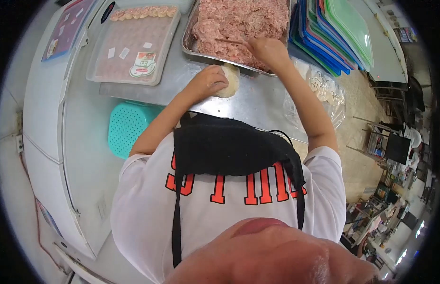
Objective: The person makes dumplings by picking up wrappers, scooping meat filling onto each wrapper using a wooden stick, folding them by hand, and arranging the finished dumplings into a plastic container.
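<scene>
My left hand (206, 85) has its fingers curled over a pale round piece of dough (230, 81), which looks like a wrapper or a stack of wrappers. This dough is at the near edge of a metal tray (184, 43) filled with pink minced meat (239, 19). Between the fingers of my right hand (270, 52) is a thin brown stick (230, 41), reaching left across the meat. Whether the stick's tip is flat or round is too small to tell.
A translucent lidded box (127, 52) with rows of filled dumplings stands left on the steel table (158, 92). Coloured plastic lids or trays (324, 35) are piled at right, above a clear plastic bag (324, 90). A turquoise perforated basket (127, 128) sits below the table's left edge.
</scene>
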Demonstrator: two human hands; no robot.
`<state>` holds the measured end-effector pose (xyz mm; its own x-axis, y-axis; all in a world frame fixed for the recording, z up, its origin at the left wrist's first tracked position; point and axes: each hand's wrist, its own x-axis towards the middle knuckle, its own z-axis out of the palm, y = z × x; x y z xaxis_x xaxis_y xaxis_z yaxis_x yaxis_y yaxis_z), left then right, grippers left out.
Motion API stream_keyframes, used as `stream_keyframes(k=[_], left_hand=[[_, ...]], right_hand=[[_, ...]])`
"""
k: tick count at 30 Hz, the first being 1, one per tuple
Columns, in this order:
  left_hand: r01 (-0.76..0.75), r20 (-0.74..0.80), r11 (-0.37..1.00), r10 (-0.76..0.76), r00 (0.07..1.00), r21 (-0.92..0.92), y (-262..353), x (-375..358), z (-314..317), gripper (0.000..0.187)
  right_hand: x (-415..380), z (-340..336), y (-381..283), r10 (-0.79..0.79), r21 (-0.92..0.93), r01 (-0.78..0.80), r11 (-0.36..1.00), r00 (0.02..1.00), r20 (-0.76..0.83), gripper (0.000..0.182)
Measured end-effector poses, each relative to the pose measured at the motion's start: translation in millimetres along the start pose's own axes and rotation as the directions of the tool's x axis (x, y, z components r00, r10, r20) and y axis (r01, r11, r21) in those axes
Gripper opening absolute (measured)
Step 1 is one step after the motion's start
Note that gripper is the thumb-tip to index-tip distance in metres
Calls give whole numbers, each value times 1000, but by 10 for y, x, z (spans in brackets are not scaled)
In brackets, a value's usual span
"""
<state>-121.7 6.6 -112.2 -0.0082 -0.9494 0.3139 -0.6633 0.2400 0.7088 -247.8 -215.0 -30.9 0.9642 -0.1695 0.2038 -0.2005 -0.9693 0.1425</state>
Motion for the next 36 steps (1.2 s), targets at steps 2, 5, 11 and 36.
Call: stream_keyframes(k=[2,5,11,36], left_hand=[[15,-64,997,-20,998,-77,44,19,-30,20],[110,-97,991,-103,990,70,200,18,-110,21],[98,-14,978,-97,995,183,-17,11,-75,21],[-20,-100,999,24,995,40,-62,-124,-130,16]], right_hand=[[-49,43,-88,-7,34,7,999,1000,-8,24],[-109,22,-218,43,97,-45,994,999,25,25],[-280,-150,-183,-97,82,94,992,994,41,24],[326,-65,-818,-69,-24,72,997,992,104,15]])
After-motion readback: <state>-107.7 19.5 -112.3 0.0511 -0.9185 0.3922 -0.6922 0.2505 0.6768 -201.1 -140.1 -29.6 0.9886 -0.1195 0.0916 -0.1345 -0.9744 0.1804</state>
